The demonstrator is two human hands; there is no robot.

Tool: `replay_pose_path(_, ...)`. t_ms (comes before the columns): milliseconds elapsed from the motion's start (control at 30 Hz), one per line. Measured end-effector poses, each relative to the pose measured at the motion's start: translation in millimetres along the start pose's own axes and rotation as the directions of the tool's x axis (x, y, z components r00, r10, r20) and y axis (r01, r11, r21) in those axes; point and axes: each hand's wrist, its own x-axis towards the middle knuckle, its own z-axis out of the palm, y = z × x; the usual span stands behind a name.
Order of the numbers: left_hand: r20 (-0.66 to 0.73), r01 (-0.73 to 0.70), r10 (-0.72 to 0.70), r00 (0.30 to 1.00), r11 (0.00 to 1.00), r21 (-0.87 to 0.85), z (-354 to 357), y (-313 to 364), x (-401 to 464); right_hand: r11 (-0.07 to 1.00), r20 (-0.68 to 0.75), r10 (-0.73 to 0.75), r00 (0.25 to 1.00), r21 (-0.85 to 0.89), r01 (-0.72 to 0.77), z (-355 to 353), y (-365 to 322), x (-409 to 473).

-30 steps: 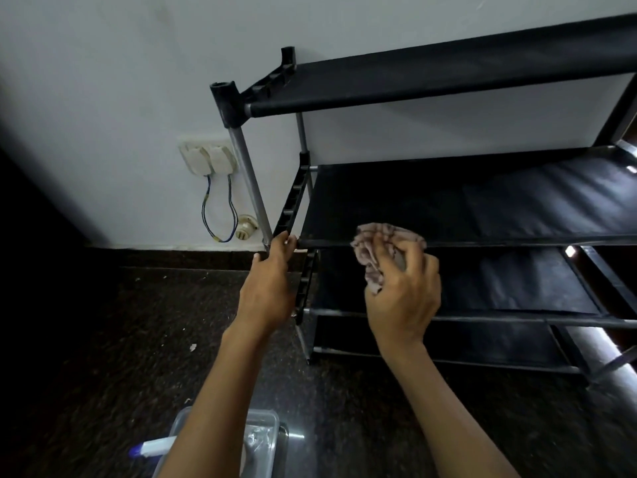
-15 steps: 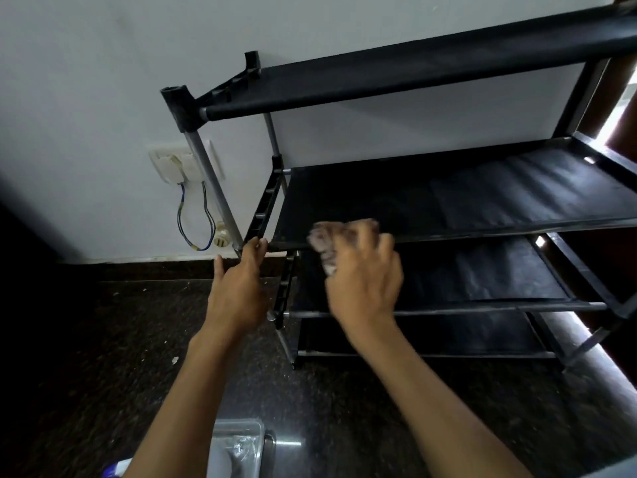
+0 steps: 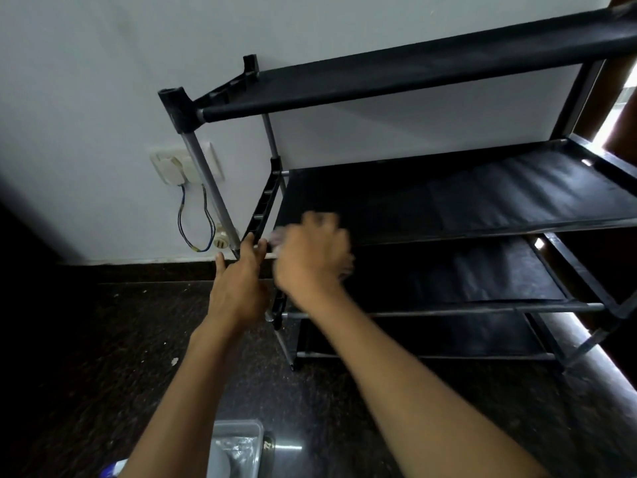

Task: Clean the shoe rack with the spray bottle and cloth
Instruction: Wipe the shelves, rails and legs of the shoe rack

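Observation:
A black shoe rack (image 3: 448,205) with several fabric shelves on metal tubes stands against the white wall. My left hand (image 3: 238,288) grips the rack's front left post at the level of the second shelf. My right hand (image 3: 312,257), blurred by motion, presses a pale pinkish cloth (image 3: 277,238) on the left front edge of that second shelf; only a small bit of cloth shows past the fingers. The spray bottle (image 3: 115,470), white with a blue tip, lies at the bottom edge beside my left forearm.
A clear plastic container (image 3: 238,450) sits on the dark speckled floor below my arms. A wall socket (image 3: 186,165) with loose blue wires hangs left of the rack. Bright light comes in at the right edge.
My right hand has slid the cloth leftward along the second shelf's front edge, toward the corner post. My left hand stays on the post. The view has shifted.

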Motion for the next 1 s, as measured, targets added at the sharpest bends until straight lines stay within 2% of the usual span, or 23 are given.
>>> replay_pose_path(100, 0.006, 0.005, -0.005, 1.000, 1.000, 0.012, -3, -3, 2, 0.997, 0.010, -0.070, 0.997, -0.023, 0.071, 15, -32, 5)
replay_pose_path(267, 0.031, -0.006, 0.002, 1.000, 0.991, 0.136, -2, 5, -8, 0.990, 0.122, -0.144, 0.982, 0.020, 0.142, -1, 16, 19)
replay_pose_path(400, 0.043, -0.016, 0.009, 0.999, 0.983, 0.183, -4, 5, -10, 0.998, -0.058, -0.053, 0.997, -0.016, 0.053, -18, 106, -4)
replay_pose_path(500, 0.044, -0.019, 0.013, 0.999, 0.990, 0.136, -2, 5, -9, 0.999, -0.096, -0.034, 0.995, -0.030, 0.031, -26, 149, -13)
replay_pose_path(633, 0.058, 0.004, -0.008, 0.998, 0.997, 0.074, -5, 3, -5, 1.000, -0.196, 0.021, 0.980, -0.009, -0.023, -10, 117, -15)
replay_pose_path(767, 0.058, 0.005, -0.009, 0.998, 0.998, 0.068, -4, 0, -1, 0.972, -0.187, -0.185, 0.965, 0.112, 0.208, 26, 37, -19)
replay_pose_path(833, 0.027, 0.019, -0.020, 0.999, 0.998, 0.057, -4, -1, -1, 0.968, -0.148, -0.219, 0.964, 0.092, 0.234, 43, 3, -22)
replay_pose_path(933, 0.024, 0.008, -0.011, 1.000, 0.994, 0.113, -2, 0, -2, 0.980, -0.139, -0.194, 0.971, 0.008, 0.197, 56, 10, -26)
replay_pose_path(1000, 0.040, -0.015, 0.009, 0.999, 0.986, 0.165, 0, 1, -4, 0.962, -0.180, -0.271, 0.946, -0.075, 0.262, 61, 40, -28)
